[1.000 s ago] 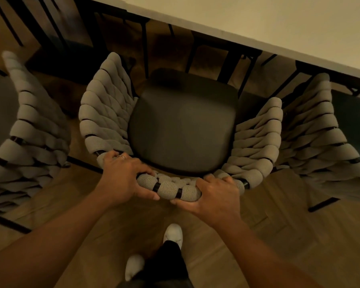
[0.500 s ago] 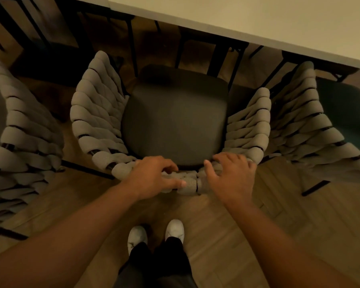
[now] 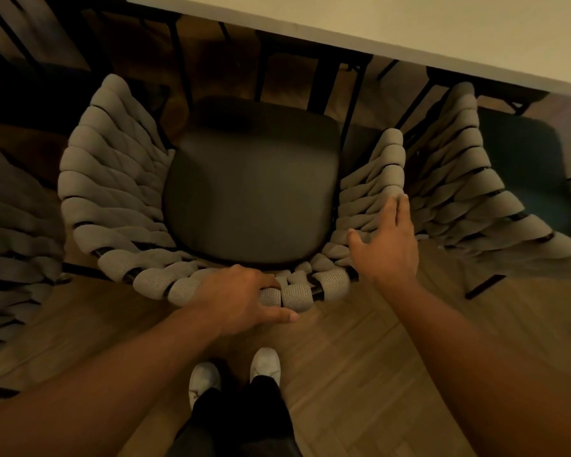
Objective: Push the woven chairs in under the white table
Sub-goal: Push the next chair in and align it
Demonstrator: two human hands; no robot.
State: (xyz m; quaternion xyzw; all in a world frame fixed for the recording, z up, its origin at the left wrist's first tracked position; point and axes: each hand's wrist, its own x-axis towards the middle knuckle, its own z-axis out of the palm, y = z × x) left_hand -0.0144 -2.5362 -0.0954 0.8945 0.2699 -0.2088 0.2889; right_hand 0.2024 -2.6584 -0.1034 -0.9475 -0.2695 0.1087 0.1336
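Item: middle woven chair (image 3: 112,179), centre of the frame. Thick grey woven bands wrap a black frame and flare out on both sides. The dark seat cushion (image 3: 251,192) faces the white table (image 3: 442,24). The cushion's front edge lies at the table's edge in shadow, and most of the seat shows outside it. The back rim is nearest the person, lower centre.

White table: a pale top running diagonally across the upper right of the frame, with black metal legs (image 3: 323,80) showing below its edge.

Left hand (image 3: 241,298): on the back rim, lower centre. The fingers curl over the top of the woven rim and grip it, and the thumb lies stretched out along the rim's outer side, pointing right.

Right hand (image 3: 386,245): right of centre, palm down, fingers straight and thumb spread wide, holding nothing. It lies over the chair's right woven side. Whether it touches the weave cannot be told.

Neighbouring chair, left (image 3: 14,245): same weave, at the left edge of the frame, partly cut off.

Neighbouring chair, right (image 3: 468,192): same weave, just beside the middle chair, with its dark seat (image 3: 521,166) reaching towards the table.

Floor (image 3: 360,357): wooden boards.

Person: two white shoes (image 3: 205,377) and black trousers (image 3: 241,423), bottom centre, behind the chair's back.
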